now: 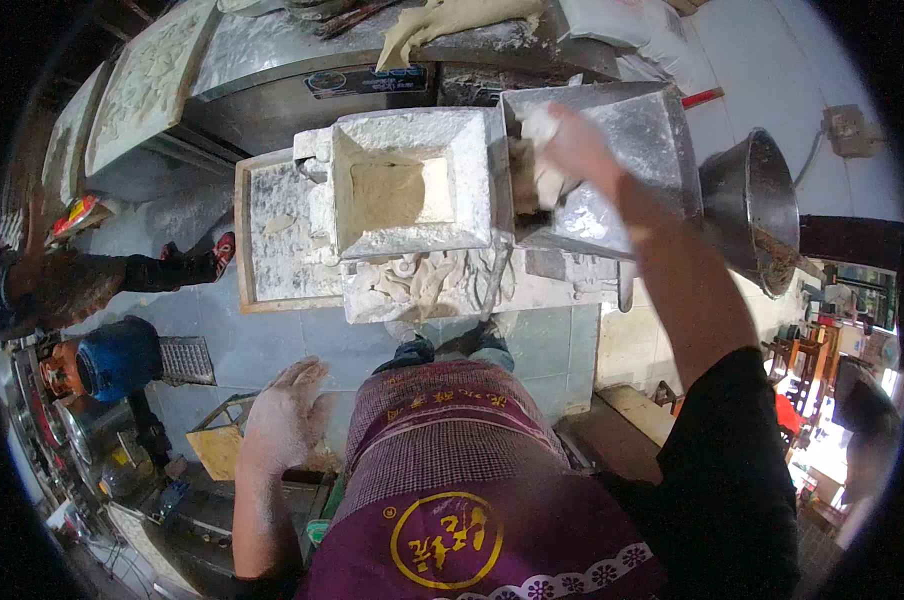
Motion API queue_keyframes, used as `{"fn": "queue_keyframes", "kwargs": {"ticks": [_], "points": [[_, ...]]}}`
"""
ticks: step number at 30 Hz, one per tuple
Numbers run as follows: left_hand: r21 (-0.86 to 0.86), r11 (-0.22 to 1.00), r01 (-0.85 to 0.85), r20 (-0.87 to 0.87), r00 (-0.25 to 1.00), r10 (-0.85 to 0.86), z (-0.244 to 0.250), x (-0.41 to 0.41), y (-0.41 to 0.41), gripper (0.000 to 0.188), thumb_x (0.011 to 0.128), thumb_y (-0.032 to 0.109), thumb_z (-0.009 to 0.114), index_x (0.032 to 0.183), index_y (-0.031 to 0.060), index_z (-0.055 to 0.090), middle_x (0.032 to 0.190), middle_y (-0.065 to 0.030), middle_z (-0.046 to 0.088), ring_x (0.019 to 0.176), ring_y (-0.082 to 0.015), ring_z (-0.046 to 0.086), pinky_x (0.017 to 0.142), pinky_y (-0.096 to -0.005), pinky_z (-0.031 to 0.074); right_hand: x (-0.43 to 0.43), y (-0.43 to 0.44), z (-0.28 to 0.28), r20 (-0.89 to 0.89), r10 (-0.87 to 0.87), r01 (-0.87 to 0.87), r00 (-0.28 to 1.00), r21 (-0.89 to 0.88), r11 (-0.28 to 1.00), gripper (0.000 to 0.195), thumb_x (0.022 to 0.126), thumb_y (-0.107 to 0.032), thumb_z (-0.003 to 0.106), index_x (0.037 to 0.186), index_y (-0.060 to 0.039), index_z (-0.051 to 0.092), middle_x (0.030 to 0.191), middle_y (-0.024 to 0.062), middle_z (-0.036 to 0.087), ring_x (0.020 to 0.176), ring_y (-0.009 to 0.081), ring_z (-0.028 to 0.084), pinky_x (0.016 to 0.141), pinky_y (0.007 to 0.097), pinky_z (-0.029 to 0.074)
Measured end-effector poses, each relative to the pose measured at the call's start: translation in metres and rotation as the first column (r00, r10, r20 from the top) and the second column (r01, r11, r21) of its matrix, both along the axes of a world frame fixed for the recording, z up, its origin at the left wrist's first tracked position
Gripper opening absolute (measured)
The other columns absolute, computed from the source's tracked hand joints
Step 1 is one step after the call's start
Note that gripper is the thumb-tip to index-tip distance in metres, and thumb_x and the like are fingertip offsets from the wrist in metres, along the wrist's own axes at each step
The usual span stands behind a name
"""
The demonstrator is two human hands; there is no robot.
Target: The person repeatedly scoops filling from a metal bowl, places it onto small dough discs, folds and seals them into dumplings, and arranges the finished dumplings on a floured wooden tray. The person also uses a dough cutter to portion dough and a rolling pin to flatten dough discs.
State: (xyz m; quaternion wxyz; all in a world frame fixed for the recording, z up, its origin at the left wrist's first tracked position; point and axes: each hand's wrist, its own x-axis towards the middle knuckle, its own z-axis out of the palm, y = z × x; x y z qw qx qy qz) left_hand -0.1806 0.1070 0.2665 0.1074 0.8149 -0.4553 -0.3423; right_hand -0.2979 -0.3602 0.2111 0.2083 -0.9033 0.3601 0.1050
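My right hand [568, 142], blurred and floury, reaches into a metal hopper [639, 135]; pale dough [527, 176] lies beneath it at the hopper's left side, and whether the fingers grip it cannot be told. A square flour-coated hopper [471, 180] stands just left, with flour [384, 191] inside. Below it, a floured tray [373, 300] carries several dough pieces [429, 281]. A wooden-framed tray [246, 247] at left is dusted with flour and bears one small dough piece [278, 224]. My left hand [291, 412], white with flour, hangs apart from the machine, holding nothing.
A dough sheet [459, 22] drapes over the metal counter [272, 56] behind the hoppers. At right stands a large metal bowl [756, 210]. A blue barrel [118, 358] is at lower left. Another person's leg and red shoe [223, 253] show at left.
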Motion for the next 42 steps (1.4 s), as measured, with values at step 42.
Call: {"fn": "queue_keyframes", "kwargs": {"ticks": [42], "points": [[-0.092, 0.814, -0.573, -0.842, 0.481, 0.243, -0.062, -0.097, -0.175, 0.023, 0.102, 0.023, 0.052, 0.105, 0.0022, 0.062, 0.092, -0.0081, 0.068, 0.075, -0.0148, 0.064, 0.066, -0.0289, 0.054, -0.137, 0.097, 0.083, 0.381, 0.038, -0.152, 0.924, 0.272, 0.95, 0.039, 0.085, -0.03, 0.074, 0.117, -0.0074, 0.068, 0.095, 0.014, 0.071, 0.089, 0.0241, 0.066, 0.078, 0.0365, 0.055]]}}
